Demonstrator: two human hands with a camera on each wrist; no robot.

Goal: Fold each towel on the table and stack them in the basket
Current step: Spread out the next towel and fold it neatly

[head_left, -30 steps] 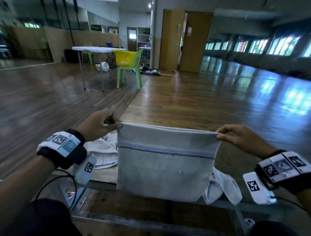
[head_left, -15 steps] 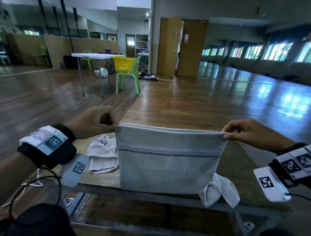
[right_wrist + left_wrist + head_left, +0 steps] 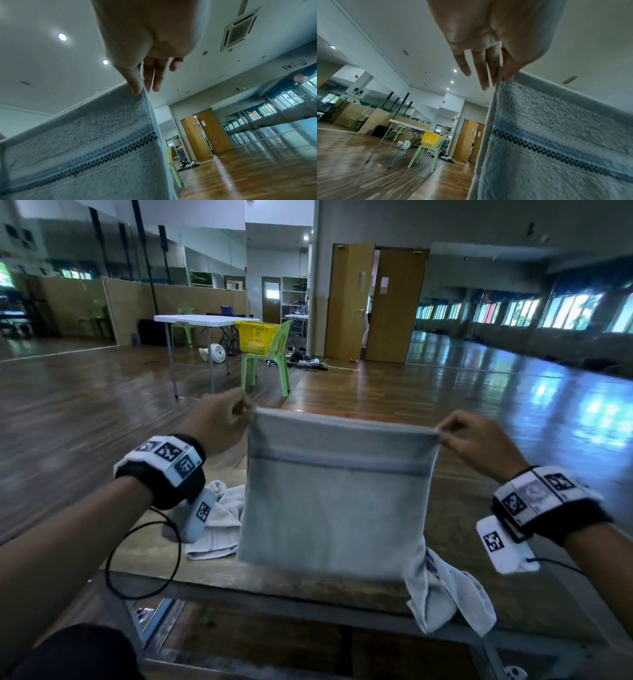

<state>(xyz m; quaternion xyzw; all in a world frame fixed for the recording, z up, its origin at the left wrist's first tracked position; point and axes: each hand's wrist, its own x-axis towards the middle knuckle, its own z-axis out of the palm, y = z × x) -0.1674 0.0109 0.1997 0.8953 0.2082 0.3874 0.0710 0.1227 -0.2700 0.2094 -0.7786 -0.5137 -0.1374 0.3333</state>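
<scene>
A grey towel [image 3: 334, 501] with a dark checked stripe hangs flat in the air above the wooden table [image 3: 281, 580]. My left hand [image 3: 222, 419] pinches its top left corner, and my right hand [image 3: 469, 436] pinches the top right corner. In the left wrist view the thumb and forefinger of the left hand [image 3: 501, 70] clamp the towel [image 3: 556, 142] edge, the other fingers straight. The right wrist view shows the right hand [image 3: 139, 83] pinching the towel [image 3: 82, 142] corner the same way. A yellow basket [image 3: 257, 337] sits on a green chair far back.
A crumpled white towel [image 3: 219, 529] lies on the table at the left, and another white towel [image 3: 445, 590] hangs over the table's front edge at the right. A white folding table [image 3: 202, 320] stands beside the green chair [image 3: 270, 361]. Wooden floor surrounds the table.
Both hands have lifted the stretched towel higher, so its lower edge now hangs just above the table's front part. The grip on both corners is unchanged.
</scene>
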